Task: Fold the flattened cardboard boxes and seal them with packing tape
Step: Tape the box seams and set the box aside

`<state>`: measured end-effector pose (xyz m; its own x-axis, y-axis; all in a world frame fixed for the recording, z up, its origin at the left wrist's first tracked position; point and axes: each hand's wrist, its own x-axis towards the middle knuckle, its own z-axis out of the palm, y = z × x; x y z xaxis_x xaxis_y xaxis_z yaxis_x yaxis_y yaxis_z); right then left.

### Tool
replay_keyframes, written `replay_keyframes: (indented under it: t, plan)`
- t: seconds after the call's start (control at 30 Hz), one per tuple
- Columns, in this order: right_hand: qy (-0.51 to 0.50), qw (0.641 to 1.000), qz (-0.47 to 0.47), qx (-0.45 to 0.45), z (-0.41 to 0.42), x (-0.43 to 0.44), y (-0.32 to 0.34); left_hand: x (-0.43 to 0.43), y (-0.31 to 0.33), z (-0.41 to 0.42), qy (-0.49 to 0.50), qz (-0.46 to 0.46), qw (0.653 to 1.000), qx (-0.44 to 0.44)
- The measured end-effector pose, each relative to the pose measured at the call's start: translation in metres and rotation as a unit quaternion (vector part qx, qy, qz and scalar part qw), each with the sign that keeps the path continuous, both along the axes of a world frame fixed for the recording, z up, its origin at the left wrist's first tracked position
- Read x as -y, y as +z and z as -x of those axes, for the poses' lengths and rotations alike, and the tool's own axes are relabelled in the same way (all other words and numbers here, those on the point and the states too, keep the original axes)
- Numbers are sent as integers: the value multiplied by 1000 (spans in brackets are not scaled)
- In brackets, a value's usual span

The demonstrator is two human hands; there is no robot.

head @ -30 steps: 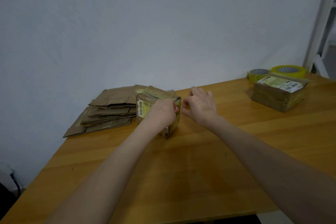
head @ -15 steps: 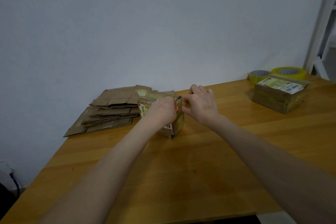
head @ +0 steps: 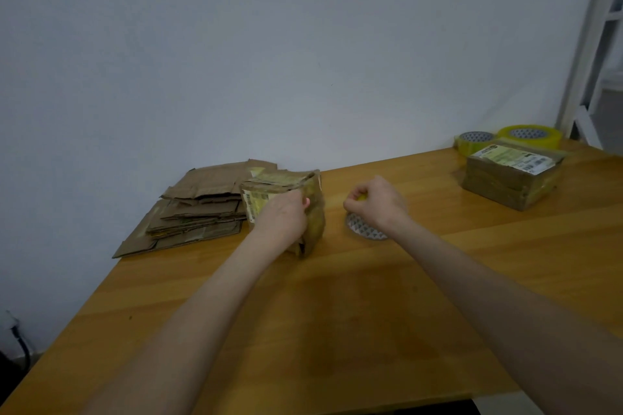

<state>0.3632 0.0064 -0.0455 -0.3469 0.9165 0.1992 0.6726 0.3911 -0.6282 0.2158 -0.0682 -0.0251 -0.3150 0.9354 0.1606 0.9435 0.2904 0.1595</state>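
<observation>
The right grip has come away from the cardboard box. A second ago both grips worked close together at the box's near right corner. Now the right grip sits apart at its 3 o'clock, fingers curled, pinching something yellow over a tape roll that lies flat on the bench. Only the roll's patterned core shows from under the wrist. I cannot tell whether a strip runs between roll and box. My reading is that one strip is down and the roll is being pulled clear, either to tear off or to draw the next length.

The left grip stays clenched on the box, fingers wrapped over its near upper edge. The box stands at about 11 o'clock on the bench, just beside the stack of flattened boxes at 10 o'clock. Its labelled face looks toward 8 o'clock and its glossy taped face toward 4 o'clock. The top edge, which seems the long axis, runs roughly 9 to 3, and the box looks tipped onto its near lower corner.

A sealed box and two spare tape rolls rest at 2 o'clock.
</observation>
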Motion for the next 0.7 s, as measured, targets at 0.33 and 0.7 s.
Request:
replay_keyframes:
  t: [0.33, 0.7]
  plan:
    - [-26, 954, 161, -252, -6, -15, -20, 18, -40, -18, -53, -60, 996, 36]
    - [-13, 925, 189, -330, -18, -15, -28, 29, -78, -15, -60, -71, 995, 43]
